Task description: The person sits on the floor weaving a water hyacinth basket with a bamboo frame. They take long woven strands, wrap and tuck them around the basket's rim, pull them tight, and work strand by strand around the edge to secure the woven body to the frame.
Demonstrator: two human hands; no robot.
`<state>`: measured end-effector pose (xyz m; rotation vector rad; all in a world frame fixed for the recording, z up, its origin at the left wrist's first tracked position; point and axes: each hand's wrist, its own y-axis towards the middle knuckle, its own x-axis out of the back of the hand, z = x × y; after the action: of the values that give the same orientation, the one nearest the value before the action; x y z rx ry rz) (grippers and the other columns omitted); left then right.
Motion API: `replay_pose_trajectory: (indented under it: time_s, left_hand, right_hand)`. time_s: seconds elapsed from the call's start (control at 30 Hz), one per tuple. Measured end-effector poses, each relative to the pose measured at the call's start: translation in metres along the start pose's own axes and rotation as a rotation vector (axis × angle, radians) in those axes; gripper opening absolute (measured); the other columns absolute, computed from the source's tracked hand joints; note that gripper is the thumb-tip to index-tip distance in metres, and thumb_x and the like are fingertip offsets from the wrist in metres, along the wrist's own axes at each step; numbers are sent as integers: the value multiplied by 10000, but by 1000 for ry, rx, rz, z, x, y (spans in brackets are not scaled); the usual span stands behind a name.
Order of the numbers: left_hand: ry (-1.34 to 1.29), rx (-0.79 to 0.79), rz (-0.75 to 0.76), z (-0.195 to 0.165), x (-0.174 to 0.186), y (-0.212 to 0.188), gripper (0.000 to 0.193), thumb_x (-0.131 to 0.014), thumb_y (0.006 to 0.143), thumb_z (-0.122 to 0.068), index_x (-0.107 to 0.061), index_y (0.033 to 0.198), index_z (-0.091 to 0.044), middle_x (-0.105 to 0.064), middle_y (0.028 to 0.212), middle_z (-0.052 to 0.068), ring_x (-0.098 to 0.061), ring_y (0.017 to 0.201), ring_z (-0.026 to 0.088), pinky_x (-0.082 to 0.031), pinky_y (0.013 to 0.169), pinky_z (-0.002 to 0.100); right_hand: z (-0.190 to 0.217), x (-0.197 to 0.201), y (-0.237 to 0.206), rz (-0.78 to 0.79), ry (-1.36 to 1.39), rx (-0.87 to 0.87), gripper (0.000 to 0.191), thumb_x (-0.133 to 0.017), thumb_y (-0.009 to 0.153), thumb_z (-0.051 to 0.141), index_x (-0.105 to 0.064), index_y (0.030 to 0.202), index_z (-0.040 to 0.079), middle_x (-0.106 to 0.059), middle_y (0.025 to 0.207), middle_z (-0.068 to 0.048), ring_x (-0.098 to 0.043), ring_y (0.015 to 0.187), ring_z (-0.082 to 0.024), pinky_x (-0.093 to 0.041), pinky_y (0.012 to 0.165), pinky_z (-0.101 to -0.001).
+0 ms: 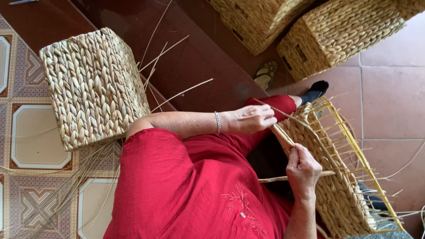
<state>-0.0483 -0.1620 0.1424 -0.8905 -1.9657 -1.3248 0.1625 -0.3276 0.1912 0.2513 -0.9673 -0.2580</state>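
Tiled floor surrounds us as we weave the half-made basket (336, 186) on our lap: left hand (250, 118) pinching a straw strand (287, 116), right hand (303, 170) clasping another at the basket's wall, tightening likely next.

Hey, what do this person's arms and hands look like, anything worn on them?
Both forearms are bare, with no gloves and no rings that can be made out. The left hand has a thin silver chain bracelet at the wrist. The right hand wears nothing visible. Loose red sleeves cover the upper arms.
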Motion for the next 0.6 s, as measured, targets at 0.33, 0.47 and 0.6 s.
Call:
replay_pose_trajectory:
  time_s: [0.33, 0.47, 0.6]
  left_hand:
    - [-912, 566, 310, -24, -30, 11, 158, -648, 1000, -212, -712, 945, -79, -727, 845, 138, -708, 834, 327, -556, 739, 431]
    - [-601, 385, -76, -4, -26, 26, 111, -603, 1036, -175, -685, 1026, -101, -699, 951, 114, -718, 921, 283, -576, 805, 402]
    - [-185, 215, -84, 6, -10, 41, 191, -685, 969, -146, -648, 1132, -54, -661, 1033, 138, -648, 1003, 335, -545, 878, 437]
  right_hand:
    - [-20, -12, 0, -109, -307, 74, 98, -638, 1045, 59, -721, 1089, 27, -751, 1012, -161, -739, 848, -321, -585, 746, -402]
    - [-15, -16, -3, -50, -120, 31, 116, -633, 1071, 81, -703, 1145, 26, -743, 1053, -169, -728, 889, -346, -579, 765, -415]
    - [-7, -9, 2, 15, 19, -23, 130, -683, 1014, 115, -720, 1104, 30, -713, 920, -177, -709, 772, -334, -559, 702, -417]
